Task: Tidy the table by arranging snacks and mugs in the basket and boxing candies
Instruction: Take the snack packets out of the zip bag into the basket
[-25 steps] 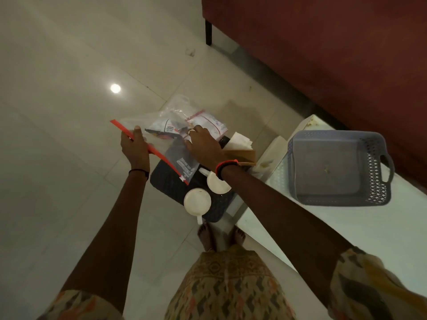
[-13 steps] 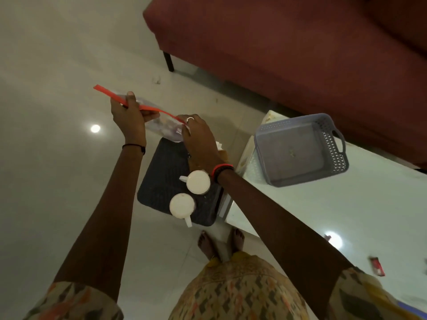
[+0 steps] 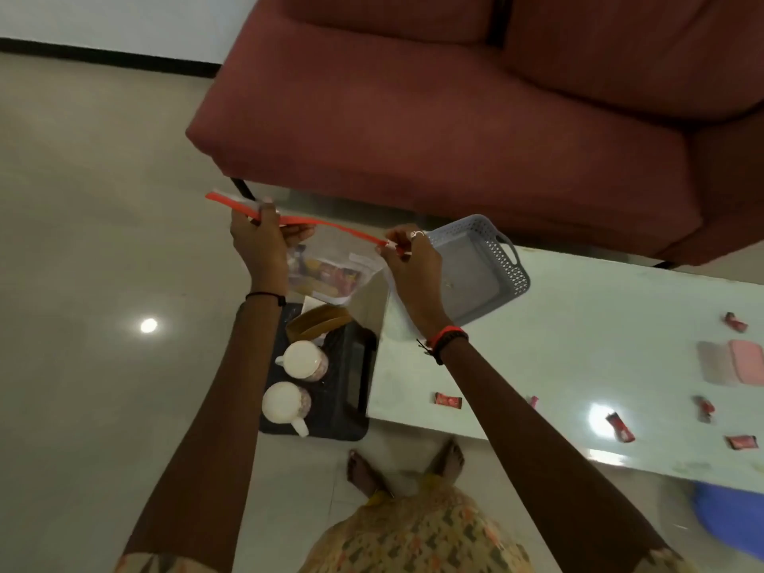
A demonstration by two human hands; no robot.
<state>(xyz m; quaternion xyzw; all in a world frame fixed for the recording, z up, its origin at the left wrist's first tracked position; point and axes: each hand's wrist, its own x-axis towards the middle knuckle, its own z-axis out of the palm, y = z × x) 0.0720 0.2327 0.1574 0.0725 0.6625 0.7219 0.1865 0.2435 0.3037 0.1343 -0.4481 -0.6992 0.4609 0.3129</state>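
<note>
A clear zip bag (image 3: 330, 271) with a red zip strip and snack packets inside hangs in the air between my hands. My left hand (image 3: 260, 237) pinches the strip near its left end; my right hand (image 3: 407, 258) grips its right end. Below the bag, two white mugs (image 3: 302, 359) (image 3: 285, 403) stand on a black stool (image 3: 347, 390) beside the table. An empty grey basket (image 3: 512, 275) sits at the white table's (image 3: 558, 349) left end. Several red candies, one of them (image 3: 447, 400), lie scattered on the table, and a pink box (image 3: 746, 361) sits at the right edge.
A brown curved item (image 3: 318, 326) rests on the stool behind the mugs. A dark red sofa (image 3: 454, 109) stands behind the table. My bare feet (image 3: 364, 473) are on the tiled floor by the table's near edge. Something blue (image 3: 727, 519) shows at lower right.
Both hands have raised the zip bag off the stool and carried it up and right toward the table. The view has swung right, showing more of the table and candies.
</note>
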